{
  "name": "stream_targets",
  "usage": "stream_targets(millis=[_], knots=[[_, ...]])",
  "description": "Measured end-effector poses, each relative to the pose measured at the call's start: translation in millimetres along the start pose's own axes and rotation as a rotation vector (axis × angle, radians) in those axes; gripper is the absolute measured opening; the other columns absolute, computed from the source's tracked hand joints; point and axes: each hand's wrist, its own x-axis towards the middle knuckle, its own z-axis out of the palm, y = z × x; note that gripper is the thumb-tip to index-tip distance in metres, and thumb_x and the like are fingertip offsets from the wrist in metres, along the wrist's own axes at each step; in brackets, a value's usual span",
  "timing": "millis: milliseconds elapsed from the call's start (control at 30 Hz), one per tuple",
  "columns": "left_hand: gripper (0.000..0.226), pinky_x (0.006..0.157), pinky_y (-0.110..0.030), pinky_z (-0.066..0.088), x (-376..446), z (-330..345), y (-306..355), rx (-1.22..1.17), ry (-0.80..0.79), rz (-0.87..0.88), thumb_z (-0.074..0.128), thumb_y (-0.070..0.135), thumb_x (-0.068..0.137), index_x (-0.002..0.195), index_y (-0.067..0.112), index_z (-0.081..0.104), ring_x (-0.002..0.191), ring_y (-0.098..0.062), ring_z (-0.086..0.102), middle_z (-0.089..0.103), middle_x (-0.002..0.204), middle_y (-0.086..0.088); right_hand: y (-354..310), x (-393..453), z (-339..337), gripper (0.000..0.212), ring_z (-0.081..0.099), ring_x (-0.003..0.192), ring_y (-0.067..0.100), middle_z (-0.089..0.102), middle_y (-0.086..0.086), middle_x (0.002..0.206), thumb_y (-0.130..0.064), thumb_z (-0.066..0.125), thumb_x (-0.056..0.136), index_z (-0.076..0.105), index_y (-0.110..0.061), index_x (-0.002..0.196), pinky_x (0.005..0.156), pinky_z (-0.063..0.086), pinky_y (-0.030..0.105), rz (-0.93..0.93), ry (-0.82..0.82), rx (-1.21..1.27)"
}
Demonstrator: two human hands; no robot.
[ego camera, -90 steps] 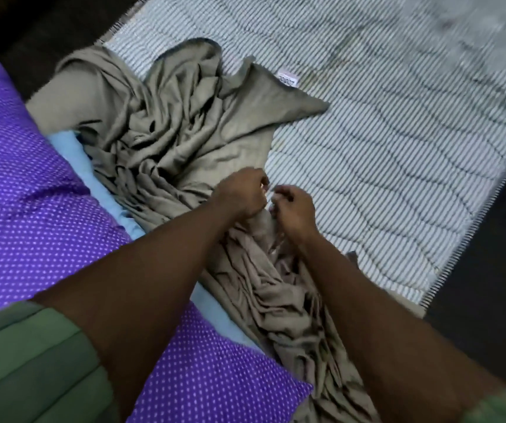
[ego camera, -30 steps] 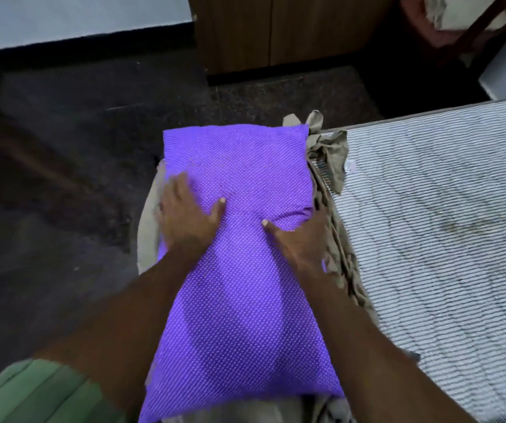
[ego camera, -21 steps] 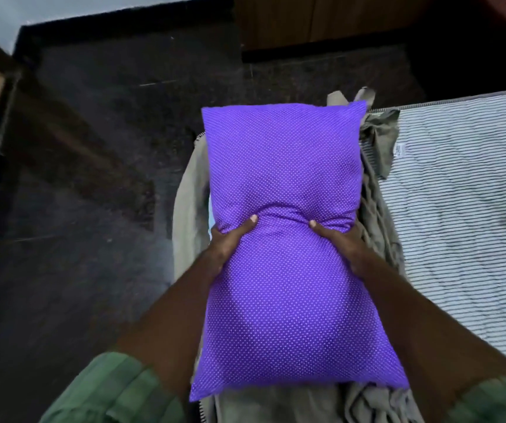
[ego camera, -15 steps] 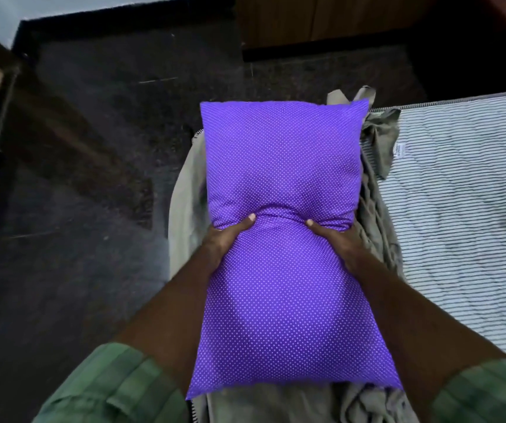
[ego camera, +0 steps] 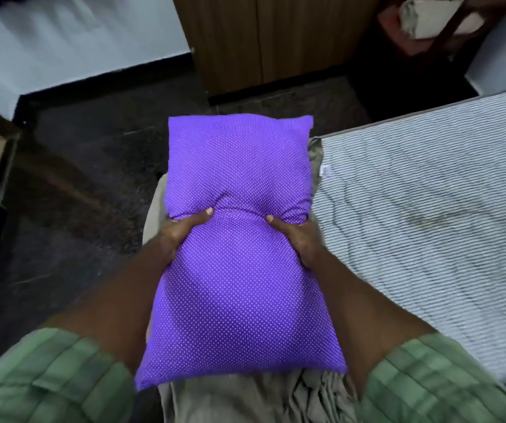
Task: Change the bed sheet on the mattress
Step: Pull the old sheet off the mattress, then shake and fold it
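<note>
A purple pillow [ego camera: 239, 184] with small white dots is held up in front of me. My left hand [ego camera: 181, 232] grips its left side and my right hand [ego camera: 297, 236] grips its right side, thumbs on top, squeezing it at the middle. Under the pillow lies a bunched grey-beige sheet [ego camera: 245, 398], showing along the pillow's left and lower edges. To the right is the bare striped mattress [ego camera: 422, 215] with a small white label [ego camera: 325, 171] near its edge.
Dark stone floor [ego camera: 71, 190] spreads to the left. A wooden cabinet [ego camera: 264, 38] stands ahead against a white wall [ego camera: 71, 38]. At the top right there is a chair [ego camera: 428, 29] with a pale cloth on it.
Three seconds ago both hands worked the grey sheet on the mattress. They then moved onto the purple pillow, gripped its sides and lifted it; the view has tilted up slightly.
</note>
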Motion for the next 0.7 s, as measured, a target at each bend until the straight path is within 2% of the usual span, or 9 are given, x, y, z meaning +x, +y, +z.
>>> stream_targets(millis=[133,200,267,367,467,567,633,667,700], knots=[[0.088,0.093,-0.046,0.056,-34.6,65.7,52.7,0.022,-0.123,0.057,0.103,0.049,0.048,0.124,0.025,0.066,0.102,-0.026,0.072,0.073,0.119,0.000,-48.0,-5.9,-82.7,0.091,0.076,0.092,0.017,0.079,-0.008,0.102,-0.066,0.100,0.032,0.076,-0.019,0.106,0.090,0.061,0.040,0.043,0.015,-0.007],[0.062,0.081,-0.034,0.057,-51.1,114.1,74.4,0.002,-0.215,0.088,0.097,0.040,0.065,0.116,0.021,0.069,0.099,-0.022,0.074,0.076,0.113,0.001,-71.8,-1.4,-130.5,0.090,0.077,0.090,0.017,0.079,-0.007,0.101,-0.065,0.101,0.033,0.077,-0.018,0.106,0.089,0.062,0.039,0.026,0.031,-0.031],[0.056,0.069,-0.028,0.057,-61.1,170.2,87.9,-0.014,-0.300,0.071,0.092,0.037,0.073,0.120,0.017,0.070,0.098,-0.022,0.075,0.076,0.113,-0.002,-96.7,7.8,-185.2,0.094,0.077,0.088,0.017,0.079,-0.004,0.103,-0.065,0.101,0.033,0.076,-0.016,0.108,0.085,0.062,0.036,0.017,0.075,-0.065],[0.055,0.074,-0.031,0.059,-63.2,256.3,91.5,-0.068,-0.437,0.055,0.085,0.037,0.081,0.129,0.017,0.068,0.102,-0.024,0.075,0.074,0.122,-0.006,-125.6,28.9,-268.3,0.090,0.077,0.085,0.015,0.078,-0.004,0.099,-0.063,0.100,0.038,0.074,-0.014,0.108,0.080,0.062,0.031,0.003,0.114,-0.144],[0.044,0.075,-0.030,0.060,-48.3,342.5,75.5,-0.140,-0.473,0.048,0.080,0.034,0.088,0.127,0.016,0.070,0.097,-0.021,0.076,0.075,0.119,-0.006,-132.4,67.6,-344.9,0.088,0.077,0.086,0.015,0.079,-0.003,0.101,-0.061,0.100,0.042,0.075,-0.012,0.111,0.086,0.061,0.034,-0.026,0.115,-0.219],[0.050,0.081,-0.033,0.058,-23.5,412.9,36.2,-0.151,-0.412,0.027,0.086,0.033,0.082,0.124,0.014,0.071,0.100,-0.022,0.074,0.075,0.119,-0.004,-109.4,115.4,-394.5,0.102,0.074,0.105,0.019,0.076,-0.003,0.118,-0.072,0.094,0.047,0.070,-0.015,0.128,0.102,0.055,0.044,-0.054,0.133,-0.303],[0.047,0.087,-0.035,0.056,0.4,451.8,-0.1,-0.106,-0.350,0.001,0.088,0.028,0.080,0.120,0.012,0.070,0.097,-0.019,0.072,0.075,0.113,-0.002,-73.5,150.6,-405.3,0.128,0.064,0.125,0.030,0.066,0.009,0.135,-0.097,0.070,0.047,0.056,-0.012,0.143,0.110,0.047,0.052,0.053,0.271,-0.541],[0.051,0.093,-0.038,0.055,11.1,469.1,-18.1,-0.068,-0.333,-0.014,0.090,0.029,0.079,0.122,0.010,0.069,0.101,-0.019,0.071,0.073,0.117,-0.003,-48.1,162.3,-401.0,0.135,0.053,0.136,0.036,0.055,0.016,0.148,-0.104,0.056,0.050,0.046,-0.013,0.150,0.115,0.041,0.056,0.115,0.365,-0.705],[0.067,0.100,-0.040,0.053,21.9,482.2,-33.0,-0.019,-0.312,-0.029,0.093,0.035,0.074,0.129,0.007,0.066,0.108,-0.020,0.068,0.070,0.127,-0.004,-25.0,166.8,-388.4,0.131,0.040,0.146,0.039,0.040,0.020,0.159,-0.103,0.045,0.062,0.035,-0.013,0.157,0.120,0.030,0.061,0.143,0.418,-0.817]])
